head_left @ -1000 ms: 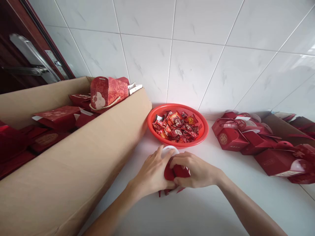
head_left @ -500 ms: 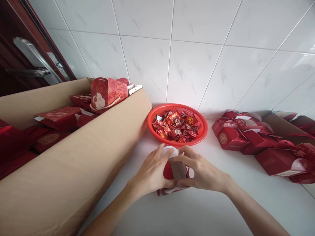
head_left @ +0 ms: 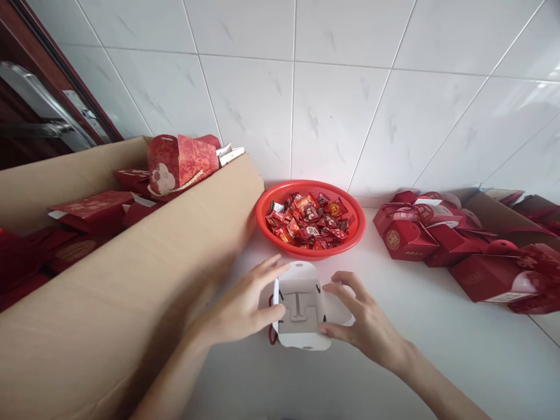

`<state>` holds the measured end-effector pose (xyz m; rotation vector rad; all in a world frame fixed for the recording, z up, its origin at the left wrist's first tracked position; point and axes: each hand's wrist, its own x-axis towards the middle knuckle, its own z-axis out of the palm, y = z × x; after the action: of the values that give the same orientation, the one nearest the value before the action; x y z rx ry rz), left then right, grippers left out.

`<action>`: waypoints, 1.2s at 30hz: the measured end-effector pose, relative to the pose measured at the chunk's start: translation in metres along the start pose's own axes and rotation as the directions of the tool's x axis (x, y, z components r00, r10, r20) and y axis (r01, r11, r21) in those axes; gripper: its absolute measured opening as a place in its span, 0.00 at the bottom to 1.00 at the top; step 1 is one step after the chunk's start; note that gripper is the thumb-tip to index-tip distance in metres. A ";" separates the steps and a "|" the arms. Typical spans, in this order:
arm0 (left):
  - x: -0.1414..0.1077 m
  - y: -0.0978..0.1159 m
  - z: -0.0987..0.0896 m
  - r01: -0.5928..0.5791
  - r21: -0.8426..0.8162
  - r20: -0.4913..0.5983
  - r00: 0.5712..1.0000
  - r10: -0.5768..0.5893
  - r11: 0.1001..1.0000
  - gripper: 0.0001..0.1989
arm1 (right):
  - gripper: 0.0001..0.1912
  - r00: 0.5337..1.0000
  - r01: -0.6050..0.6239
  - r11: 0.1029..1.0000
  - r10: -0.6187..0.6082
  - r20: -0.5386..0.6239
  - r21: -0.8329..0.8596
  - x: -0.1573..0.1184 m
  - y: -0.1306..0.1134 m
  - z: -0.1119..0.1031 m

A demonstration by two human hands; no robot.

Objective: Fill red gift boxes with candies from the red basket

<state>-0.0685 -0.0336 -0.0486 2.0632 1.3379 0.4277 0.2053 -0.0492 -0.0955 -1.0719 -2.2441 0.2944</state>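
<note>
A small gift box [head_left: 299, 306] stands on the white table with its flaps spread, showing a white inside with nothing in it. A red cord shows at its left side. My left hand [head_left: 242, 303] is at the box's left edge, fingers apart, thumb over the rim. At the right edge, my right hand [head_left: 365, 318] has its fingers spread, with the thumb near the front corner. Just behind the box is a red plastic basket [head_left: 268, 233] holding several wrapped candies [head_left: 311, 217].
A large cardboard carton [head_left: 175, 245] with several red boxes [head_left: 98, 210] fills the left side. More red gift boxes [head_left: 409, 239] are grouped at the right, beside another carton [head_left: 503, 217]. A tiled wall [head_left: 336, 122] runs behind the basket.
The gift box's flaps have opened outward, exposing its inside. My hands have moved apart to either side of it. The view has shifted slightly.
</note>
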 end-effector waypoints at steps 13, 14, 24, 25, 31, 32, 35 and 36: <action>-0.024 -0.021 0.012 -0.143 0.108 -0.242 0.956 0.166 0.984 0.23 | 0.34 0.992 0.116 0.973 -0.122 -0.019 -0.202 0.001 0.005 0.009; -0.024 -0.013 0.013 -0.196 0.144 -0.228 0.947 0.226 0.970 0.21 | 0.35 0.991 0.128 0.970 -0.131 -0.004 -0.205 0.003 0.005 0.009; -0.009 0.006 0.020 -0.096 0.176 0.099 0.992 0.079 0.980 0.55 | 0.49 0.976 0.214 0.957 -0.204 0.073 -0.198 0.016 0.009 0.007; -0.008 0.004 0.021 -0.089 0.181 0.101 0.992 0.071 0.979 0.56 | 0.49 0.976 0.216 0.957 -0.207 0.066 -0.194 0.016 0.009 0.008; 0.003 -0.010 0.036 -0.109 0.221 -0.050 0.991 0.122 0.969 0.48 | 0.41 0.985 0.170 0.967 -0.175 -0.010 -0.191 0.020 0.016 0.011; 0.005 -0.012 0.038 -0.117 0.229 -0.082 0.987 0.138 0.966 0.47 | 0.40 0.984 0.170 0.967 -0.176 -0.017 -0.189 0.022 0.017 0.010; 0.011 -0.017 0.043 -0.153 0.254 -0.147 0.970 0.194 0.955 0.44 | 0.38 0.980 0.189 0.967 -0.197 -0.030 -0.168 0.026 0.019 0.006; 0.012 -0.018 0.044 -0.167 0.260 -0.157 0.965 0.212 0.951 0.43 | 0.38 0.980 0.192 0.971 -0.198 -0.032 -0.145 0.027 0.019 0.002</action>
<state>-0.0507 -0.0325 -0.0943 2.4211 1.3581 0.5726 0.2032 -0.0160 -0.0940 -0.9087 -2.3351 0.0272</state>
